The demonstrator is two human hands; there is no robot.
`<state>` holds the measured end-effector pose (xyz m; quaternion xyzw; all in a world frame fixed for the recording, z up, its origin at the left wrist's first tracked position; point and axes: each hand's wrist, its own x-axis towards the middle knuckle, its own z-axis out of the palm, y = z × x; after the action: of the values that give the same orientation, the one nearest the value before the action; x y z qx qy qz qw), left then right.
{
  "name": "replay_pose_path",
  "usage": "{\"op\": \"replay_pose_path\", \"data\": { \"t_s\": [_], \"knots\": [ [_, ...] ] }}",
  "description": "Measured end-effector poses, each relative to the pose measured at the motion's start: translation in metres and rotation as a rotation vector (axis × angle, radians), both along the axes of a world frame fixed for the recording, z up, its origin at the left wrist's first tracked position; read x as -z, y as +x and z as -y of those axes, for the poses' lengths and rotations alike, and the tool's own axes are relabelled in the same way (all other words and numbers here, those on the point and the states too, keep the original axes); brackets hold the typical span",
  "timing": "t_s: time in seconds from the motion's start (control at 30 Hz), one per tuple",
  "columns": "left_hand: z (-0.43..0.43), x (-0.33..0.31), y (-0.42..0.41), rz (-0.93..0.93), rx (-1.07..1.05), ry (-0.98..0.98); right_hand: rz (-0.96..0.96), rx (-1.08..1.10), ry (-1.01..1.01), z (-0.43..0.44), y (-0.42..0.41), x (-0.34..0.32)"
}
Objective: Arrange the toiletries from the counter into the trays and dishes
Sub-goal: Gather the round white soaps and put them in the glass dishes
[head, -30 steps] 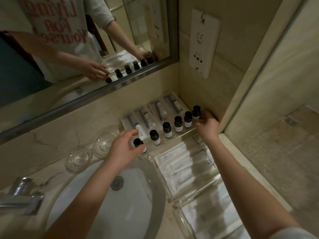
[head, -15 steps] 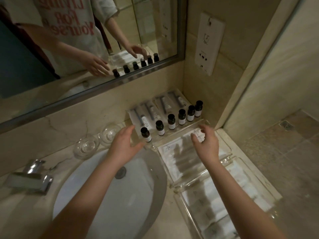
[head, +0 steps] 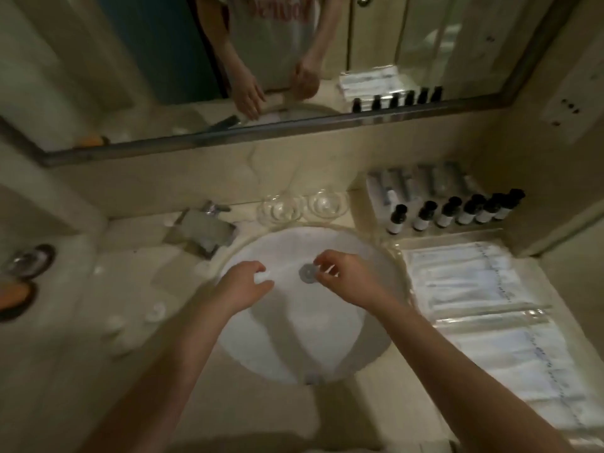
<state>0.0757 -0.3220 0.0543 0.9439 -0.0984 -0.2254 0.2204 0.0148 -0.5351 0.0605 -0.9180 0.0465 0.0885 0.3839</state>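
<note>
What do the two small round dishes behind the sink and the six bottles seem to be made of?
Dishes: clear glass by the look, glossy; the counter shows through them. Bottles: black cap, pale label; glass or plastic, the blur leaves it open.

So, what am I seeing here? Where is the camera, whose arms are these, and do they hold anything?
No machine here: a person wears one camera on the head, looking down at their own bare arms. The left hand and the right hand hover over the round white sink, fingers loosely curled, apparently holding nothing, though the picture is blurred. To the right, six small dark bottles with black caps stand in a row, next to clear trays of white packets. Two small clear glass dishes sit behind the sink.
</note>
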Motion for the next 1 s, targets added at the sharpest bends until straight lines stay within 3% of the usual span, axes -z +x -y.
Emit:
{"op": "replay_pose_path", "data": {
  "t_s": [0.2, 0.47, 0.67, 0.8, 1.0],
  "knots": [
    [-0.125, 0.015, -0.004, -0.066, -0.227, 0.048, -0.184, -0.339, -0.042, -0.108, 0.046, 0.007],
    [-0.262, 0.035, -0.007, -0.05, -0.522, 0.094, -0.234, -0.614, -0.202, -0.251, 0.092, 0.036],
    [-0.291, 0.053, 0.004, -0.058, -0.571, 0.091, -0.165, -0.595, -0.308, -0.316, 0.098, 0.068],
    [-0.294, 0.066, 0.015, -0.11, -0.572, 0.034, -0.054, -0.703, -0.502, -0.337, 0.1, 0.081],
    [-0.298, 0.074, 0.025, -0.095, -0.52, 0.056, -0.017, -0.665, -0.422, -0.341, 0.108, 0.083]
  ]
}}
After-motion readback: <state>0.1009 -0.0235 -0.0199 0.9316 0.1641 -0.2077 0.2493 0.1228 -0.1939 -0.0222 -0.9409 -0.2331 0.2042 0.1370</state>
